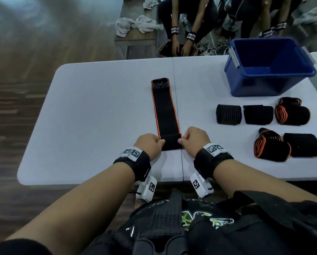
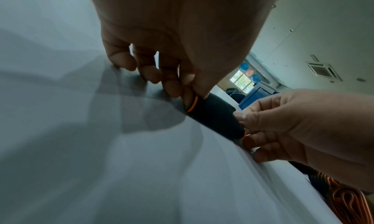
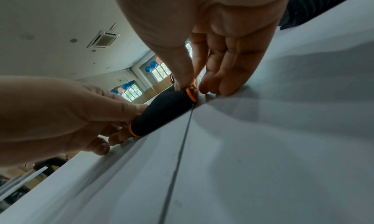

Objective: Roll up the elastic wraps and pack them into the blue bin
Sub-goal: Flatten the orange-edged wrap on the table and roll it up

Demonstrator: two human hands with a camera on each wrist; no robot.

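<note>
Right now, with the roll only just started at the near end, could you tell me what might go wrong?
The black orange-edged elastic wrap lies at a slight slant, so the roll could telescope as it grows. Both hands, left and right, pinch only its ends; the loose middle might spring open. The open blue plastic bin holds nothing visible, and five finished rolls still wait beside it.

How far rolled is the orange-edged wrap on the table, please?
Barely rolled. Both hands, left and right, pinch a small roll at the near end of the wrap; the rest lies flat on the table.
</note>
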